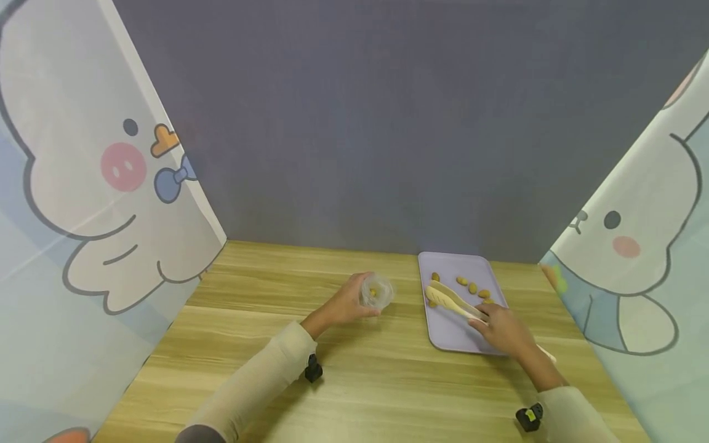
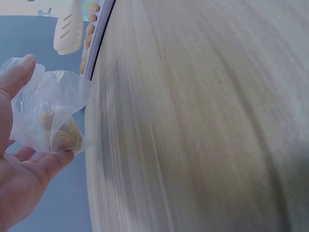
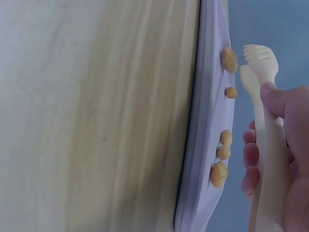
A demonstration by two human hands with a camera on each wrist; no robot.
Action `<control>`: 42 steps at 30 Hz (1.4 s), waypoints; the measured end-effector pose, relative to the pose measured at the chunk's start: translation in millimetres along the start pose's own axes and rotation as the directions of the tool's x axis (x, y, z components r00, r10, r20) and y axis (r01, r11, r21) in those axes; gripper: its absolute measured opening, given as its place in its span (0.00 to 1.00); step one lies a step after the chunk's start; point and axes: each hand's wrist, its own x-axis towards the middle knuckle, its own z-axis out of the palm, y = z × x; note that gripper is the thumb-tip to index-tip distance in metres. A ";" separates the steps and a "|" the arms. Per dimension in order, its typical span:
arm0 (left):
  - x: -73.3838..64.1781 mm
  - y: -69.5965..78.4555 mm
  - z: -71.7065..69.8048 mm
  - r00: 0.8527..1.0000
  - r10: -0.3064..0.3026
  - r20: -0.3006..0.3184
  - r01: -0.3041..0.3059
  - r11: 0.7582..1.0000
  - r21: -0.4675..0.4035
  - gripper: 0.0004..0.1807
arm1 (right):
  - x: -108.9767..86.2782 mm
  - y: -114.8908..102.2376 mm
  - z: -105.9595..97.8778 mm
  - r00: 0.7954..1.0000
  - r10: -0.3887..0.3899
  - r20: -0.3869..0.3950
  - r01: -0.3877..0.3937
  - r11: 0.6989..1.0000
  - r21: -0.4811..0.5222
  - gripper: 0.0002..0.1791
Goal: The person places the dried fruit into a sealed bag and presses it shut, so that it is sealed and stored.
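My left hand [image 1: 349, 301] holds a clear plastic bag [image 1: 384, 288] above the table, left of the tray. In the left wrist view, golden-brown lumps [image 2: 67, 136] show through the bag's lower part, with the thumb at its upper side and fingers beneath. My right hand [image 1: 506, 332] grips cream tongs [image 3: 271, 159], thumb on one arm and fingers round the other. The slotted tong heads hang over a lilac tray [image 1: 451, 339], a little apart, with nothing seen between them. Several golden-brown lumps [image 1: 472, 288] lie on the tray, the kind of food unclear.
The tray stands on a wood-grain table [image 1: 354, 394], near a dark grey back panel [image 1: 354, 135]. Side panels with cartoon animals flank the table at left [image 1: 72, 184] and right [image 1: 653, 258]. Small black devices [image 1: 313, 369] sit at both wrists.
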 end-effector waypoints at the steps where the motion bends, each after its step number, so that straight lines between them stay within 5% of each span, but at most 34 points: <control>1: 0.2 0.0 -0.3 1.000 -0.001 -0.002 0.001 1.000 0.000 0.54 | 0.0 1.2 0.5 1.000 0.004 0.006 -0.004 1.000 -0.008 0.22; 20: -0.8 0.6 -1.5 0.999 -0.033 0.003 0.033 0.998 -0.045 0.53 | -3.2 6.2 7.1 1.000 0.008 0.014 -0.007 0.998 -0.055 0.25; 42: 0.3 -3.1 -1.9 1.000 -0.014 0.002 0.014 0.999 -0.030 0.53 | -5.1 6.3 6.5 0.999 0.001 0.039 0.001 0.999 -0.041 0.16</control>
